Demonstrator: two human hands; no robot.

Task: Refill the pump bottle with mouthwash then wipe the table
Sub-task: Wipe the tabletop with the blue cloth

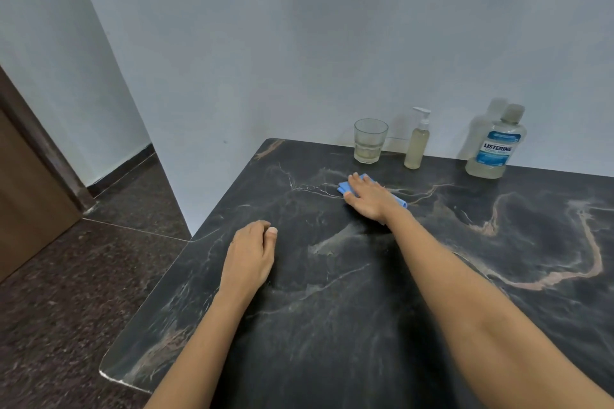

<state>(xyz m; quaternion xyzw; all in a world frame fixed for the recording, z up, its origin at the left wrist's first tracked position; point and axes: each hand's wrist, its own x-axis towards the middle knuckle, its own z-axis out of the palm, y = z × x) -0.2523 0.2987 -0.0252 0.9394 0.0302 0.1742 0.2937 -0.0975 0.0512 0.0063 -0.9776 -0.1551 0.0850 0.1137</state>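
Observation:
My right hand point(368, 197) lies flat on a blue cloth point(344, 188), pressing it onto the dark marble table point(498, 242) near the back. Only the cloth's edges show around my fingers and wrist. My left hand point(251, 254) rests on the table near its left edge, fingers curled under, holding nothing. Against the wall stand the pump bottle point(417, 143) with pale liquid and its white pump head on, and to its right the capped mouthwash bottle point(493, 148) with a blue label.
A clear glass point(369, 140) with a little pale liquid stands left of the pump bottle. The table's left edge drops to a dark speckled floor point(66, 292). A brown door point(30, 183) is at far left. A white wall backs the table.

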